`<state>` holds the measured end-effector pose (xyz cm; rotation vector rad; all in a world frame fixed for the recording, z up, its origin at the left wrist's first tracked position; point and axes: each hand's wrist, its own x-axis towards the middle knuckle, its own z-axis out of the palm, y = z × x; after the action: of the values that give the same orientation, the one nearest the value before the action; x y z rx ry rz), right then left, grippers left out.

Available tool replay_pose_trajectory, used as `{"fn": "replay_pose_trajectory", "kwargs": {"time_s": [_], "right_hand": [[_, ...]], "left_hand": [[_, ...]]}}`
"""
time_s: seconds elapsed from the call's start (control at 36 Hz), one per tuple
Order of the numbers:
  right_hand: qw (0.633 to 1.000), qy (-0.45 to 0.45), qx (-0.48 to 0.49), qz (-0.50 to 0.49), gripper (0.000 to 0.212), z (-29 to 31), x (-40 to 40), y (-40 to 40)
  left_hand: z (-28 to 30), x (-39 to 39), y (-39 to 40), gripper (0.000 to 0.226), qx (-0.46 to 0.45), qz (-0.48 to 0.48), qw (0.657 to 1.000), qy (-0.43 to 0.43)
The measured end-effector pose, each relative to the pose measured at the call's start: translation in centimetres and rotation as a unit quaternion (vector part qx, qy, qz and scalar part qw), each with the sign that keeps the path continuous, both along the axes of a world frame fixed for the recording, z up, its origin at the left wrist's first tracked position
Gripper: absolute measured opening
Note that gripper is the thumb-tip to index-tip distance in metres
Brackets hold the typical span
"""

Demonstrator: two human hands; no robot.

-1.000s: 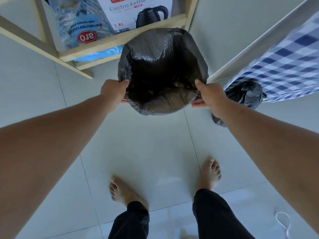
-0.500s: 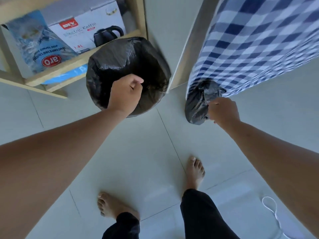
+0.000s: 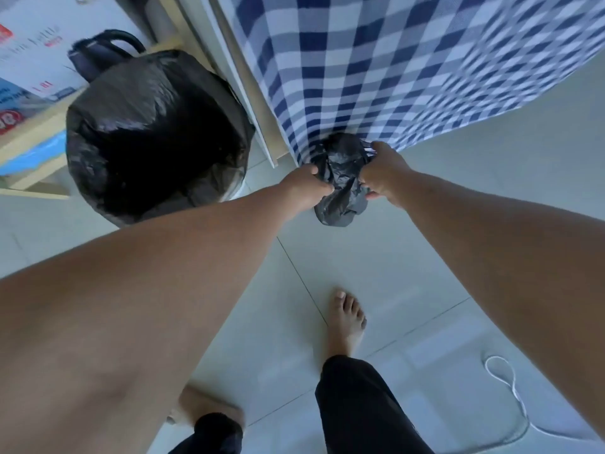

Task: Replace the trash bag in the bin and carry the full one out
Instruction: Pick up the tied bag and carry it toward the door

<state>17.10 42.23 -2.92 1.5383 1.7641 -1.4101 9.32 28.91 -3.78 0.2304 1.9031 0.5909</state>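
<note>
I see left hand (image 3: 307, 186) and right hand (image 3: 383, 172) both clenched on the small crumpled black plastic full bag (image 3: 340, 191) on the floor at the checked cloth's (image 3: 393, 77) hem. Risk: thin plastic tears, or snags cloth.

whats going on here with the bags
A person standing barefoot on a tiled floor has both hands on a small, crumpled black trash bag that sits on the floor by a blue checked cloth. The left hand grips its left side and the right hand its right side, near the top. To the left, the bin already has a black liner fitted over its rim, beside a wooden shelf. The small bag has not been lifted off yet.
</note>
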Motion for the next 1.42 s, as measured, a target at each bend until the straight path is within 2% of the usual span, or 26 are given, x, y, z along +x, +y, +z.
{"fn": "replay_pose_trajectory", "kwargs": {"time_s": [0.06,0.11,0.19,0.22,0.33,0.42,0.56,0.69,0.86,0.92,1.0,1.11,1.17,1.28,1.42], "right_hand": [[0.999,0.006,0.041,0.024,0.047,-1.2,0.4,-0.1],[0.996,0.015,0.077,0.045,0.035,-2.3,1.3,0.2],[0.995,0.031,0.071,0.058,0.009,-2.6,2.2,-0.2],[0.995,0.039,0.07,0.051,0.007,-2.3,2.4,-0.2],[0.994,0.05,0.088,0.028,0.012,-0.6,3.7,0.4],[0.994,0.059,0.088,0.022,0.022,2.2,4.5,0.7],[0.99,0.059,0.115,0.059,0.019,7.8,6.1,0.5],[0.971,0.044,0.189,0.14,0.022,15.8,8.6,0.0],[0.96,0.03,0.259,0.106,0.025,30.3,14.2,-0.6],[0.958,0.03,0.275,0.071,0.025,35.4,16.6,-0.6],[0.958,0.054,0.278,-0.038,0.017,42.9,20.8,-0.6],[0.946,0.07,0.281,-0.148,0.01,53.8,27.8,-1.4],[0.939,0.075,0.282,-0.18,0.011,57.3,30.0,-1.4],[0.909,0.088,0.31,-0.264,0.011,66.0,37.4,-1.5],[0.872,0.087,0.348,-0.333,0.01,72.4,45.4,-0.4]], "left_hand": [[-0.8,0.6,0.4,0.04,-0.009,-0.01,1.0,0.027],[-1.3,1.1,0.9,0.027,-0.021,-0.038,0.997,0.068],[-1.5,1.0,0.8,0.014,-0.025,-0.083,0.988,0.127],[-1.5,0.8,0.9,0.013,-0.022,-0.083,0.988,0.131],[0.2,0.2,1.3,0.014,-0.004,-0.048,0.991,0.122],[2.7,0.0,0.9,0.021,0.026,-0.016,0.997,0.078],[8.4,0.7,0.4,0.034,0.039,-0.029,0.998,0.036],[15.9,2.1,0.3,0.03,0.062,-0.073,0.995,0.038],[30.6,5.7,2.0,0.028,0.127,-0.142,0.98,0.051],[35.8,7.4,3.0,0.025,0.151,-0.163,0.974,0.053],[43.4,10.7,4.6,0.016,0.191,-0.207,0.957,0.076],[53.9,16.3,6.7,0.017,0.244,-0.273,0.927,0.085],[57.2,18.2,8.1,0.017,0.266,-0.287,0.915,0.099],[66.2,25.5,11.8,0.023,0.317,-0.358,0.869,0.126],[73.5,33.6,16.3,0.024,0.367,-0.44,0.803,0.165]]}}
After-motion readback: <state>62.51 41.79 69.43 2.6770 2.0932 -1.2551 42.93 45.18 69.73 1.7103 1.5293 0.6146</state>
